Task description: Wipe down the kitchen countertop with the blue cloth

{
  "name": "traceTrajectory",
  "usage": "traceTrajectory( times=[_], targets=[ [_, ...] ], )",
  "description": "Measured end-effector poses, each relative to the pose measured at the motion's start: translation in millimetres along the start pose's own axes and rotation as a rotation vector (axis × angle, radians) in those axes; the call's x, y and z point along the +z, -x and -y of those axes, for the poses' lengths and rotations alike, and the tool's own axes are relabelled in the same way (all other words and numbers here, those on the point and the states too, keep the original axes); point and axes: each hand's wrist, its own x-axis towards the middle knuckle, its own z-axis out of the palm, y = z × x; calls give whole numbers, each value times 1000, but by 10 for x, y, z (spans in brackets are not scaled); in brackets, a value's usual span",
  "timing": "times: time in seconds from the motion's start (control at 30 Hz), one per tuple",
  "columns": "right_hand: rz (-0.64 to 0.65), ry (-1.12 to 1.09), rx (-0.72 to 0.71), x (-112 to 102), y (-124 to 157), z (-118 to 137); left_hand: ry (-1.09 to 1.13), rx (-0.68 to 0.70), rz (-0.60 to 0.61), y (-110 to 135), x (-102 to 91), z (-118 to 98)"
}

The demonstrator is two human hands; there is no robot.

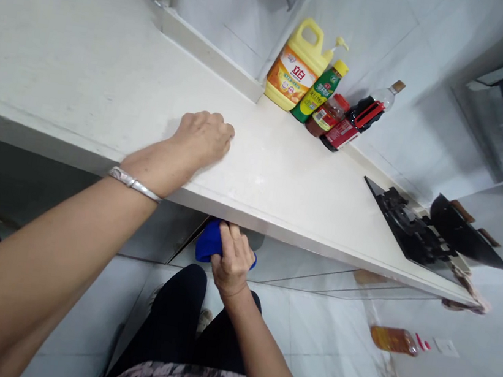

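My left hand, with a silver bangle on its wrist, rests on the white countertop, fingers curled under into a loose fist. Nothing shows in it, though the palm side is hidden. Below the counter's front edge, my right hand is closed round a blue cloth. The cloth lies against the cabinet front, close under the countertop's overhang. Part of it sticks out on both sides of my fingers.
Along the wall stand a yellow detergent jug, a green squeeze bottle, a red-lidded jar and a dark sauce bottle. A black gas stove sits farther right. An oil bottle stands on the floor beyond.
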Motion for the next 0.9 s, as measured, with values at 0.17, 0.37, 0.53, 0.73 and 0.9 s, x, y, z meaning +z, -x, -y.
traceTrajectory(
  times=[0.17, 0.37, 0.53, 0.73, 0.9],
  targets=[
    [151, -23, -24, 67, -161, 166, -36, -7, -18, -6, -36, -18],
    [247, -77, -98, -36, -204, 17, -17, -30, -29, -27, -45, 31],
    [94, -65, -36, -205, 93, -466, 28, -7, -40, -4, -62, 40],
    [2, -45, 17, -465, 478, -1115, 3, -8, -20, 4, -66, 20],
    [-70, -28, 48, -458, 500, -1089, -5, -4, -20, 11, -18, 5]
  ],
)
